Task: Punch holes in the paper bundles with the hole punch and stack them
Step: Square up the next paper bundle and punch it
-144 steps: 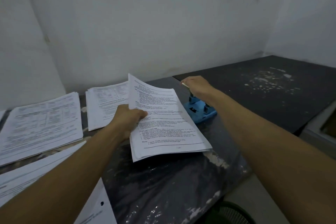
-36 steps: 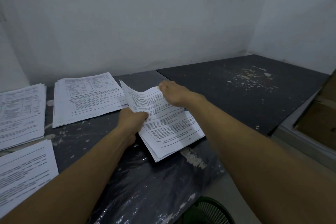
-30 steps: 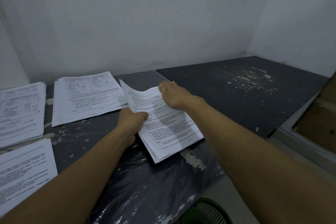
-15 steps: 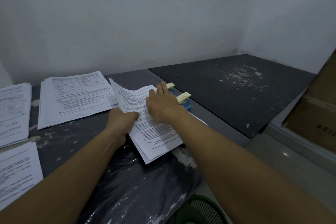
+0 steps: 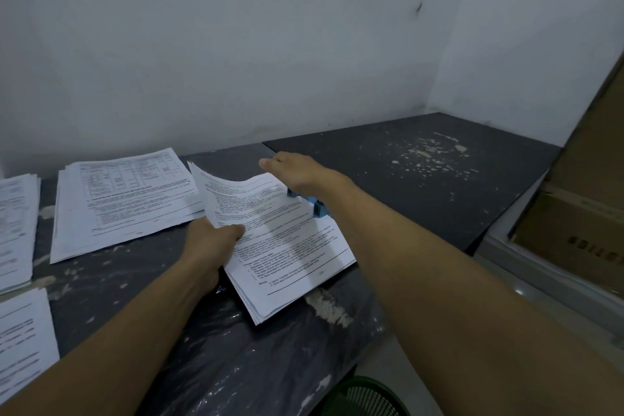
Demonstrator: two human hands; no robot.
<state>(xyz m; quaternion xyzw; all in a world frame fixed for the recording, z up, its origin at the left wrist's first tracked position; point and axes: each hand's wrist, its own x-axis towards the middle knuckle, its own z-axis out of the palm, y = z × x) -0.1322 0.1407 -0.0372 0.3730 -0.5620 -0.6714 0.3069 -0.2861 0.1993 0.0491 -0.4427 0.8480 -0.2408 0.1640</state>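
paper bundle (image 5: 283, 243) is being held at its left edge by the left hand (image 5: 211, 243), thumb curled over the top sheet and fingers tucked beneath, so that the upper left corner is being lifted and bowed while the lower part is lying on the dark table (image 5: 422, 186). the bundle's far right edge is being fed against the blue hole punch (image 5: 315, 207), of which only a small part is being shown beneath the wrist. the right hand (image 5: 297, 170) is being laid palm down over the punch, fingers extended and fairly straight, pointing left; whether the lever is being pressed cannot be told, since the lever itself is being hidden by the hand. a second paper stack (image 5: 125, 199) is lying flat just left of the held bundle, touching or nearly touching its raised corner. further stacks (image 5: 15, 230) are being cut off by the left frame edge. a green basket (image 5: 364, 397) is being seen below the table edge, and a cardboard box (image 5: 580, 213) is standing at the right.
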